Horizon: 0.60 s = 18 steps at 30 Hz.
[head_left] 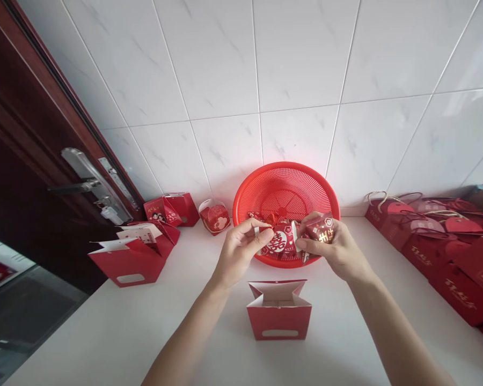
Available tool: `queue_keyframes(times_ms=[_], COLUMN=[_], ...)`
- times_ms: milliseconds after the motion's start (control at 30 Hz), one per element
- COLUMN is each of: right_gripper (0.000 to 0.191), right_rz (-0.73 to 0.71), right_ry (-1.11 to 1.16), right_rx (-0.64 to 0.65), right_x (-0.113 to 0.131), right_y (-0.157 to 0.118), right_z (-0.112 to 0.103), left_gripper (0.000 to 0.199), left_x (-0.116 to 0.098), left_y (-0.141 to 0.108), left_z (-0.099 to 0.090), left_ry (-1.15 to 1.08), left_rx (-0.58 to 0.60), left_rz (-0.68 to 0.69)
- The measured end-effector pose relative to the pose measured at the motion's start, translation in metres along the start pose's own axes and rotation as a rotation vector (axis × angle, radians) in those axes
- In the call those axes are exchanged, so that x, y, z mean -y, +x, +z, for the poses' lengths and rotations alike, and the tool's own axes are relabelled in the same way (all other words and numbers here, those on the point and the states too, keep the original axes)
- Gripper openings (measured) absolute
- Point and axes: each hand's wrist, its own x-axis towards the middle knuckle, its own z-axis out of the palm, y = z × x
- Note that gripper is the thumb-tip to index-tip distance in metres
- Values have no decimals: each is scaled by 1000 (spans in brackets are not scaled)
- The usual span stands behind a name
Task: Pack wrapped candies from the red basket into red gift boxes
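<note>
Head view: a dark red gold-lettered packet is held in the right hand, gripped between thumb and curled fingers. Thumb and forefinger of the left hand are brought close together at the edge of a red double-happiness package; whether it is pinched cannot be told. This package is seen between the hands, above the six o'clock side of a red mesh basket, where other wrapped pieces are partly hidden. From the basket, an open red gift box is placed at six o'clock, standing upright on the white tabletop. A small filled red box is set at nine o'clock, with red gift boxes standing beyond at eight to nine. Cord-handled red boxes are massed at three to four. Toward ten, a dark wooden door is seen.
</note>
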Motion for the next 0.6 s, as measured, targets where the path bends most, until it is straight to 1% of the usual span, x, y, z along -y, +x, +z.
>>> queue_keyframes(times_ms=[133,200,300,367,467,600], right_gripper=[22,21,26,23,16,19], right_rz=[-27,-14,22,14,-20,-26], right_ry=[-23,-20,-25,-42,-56,-83], right_rx=[4,27,72,83,40,-33], right_x=[0,1,1,1,1,1], right_y=[0,0,-1,-1,-1,-2], right_z=[-2,-4,-7,-7,-5,-2], left_gripper=[26,25,22,21,20,19], left_x=[-1,-2,-2,-2,-1,0], left_y=[-1,-2,-3,-4,-4,-3], left_z=[0,0,1,0,-1,-1], left_ry=[13,39,64,75,90,95], left_rx=[-8,11,47,67,67,55], left_rz=[17,19,33,48,53,60])
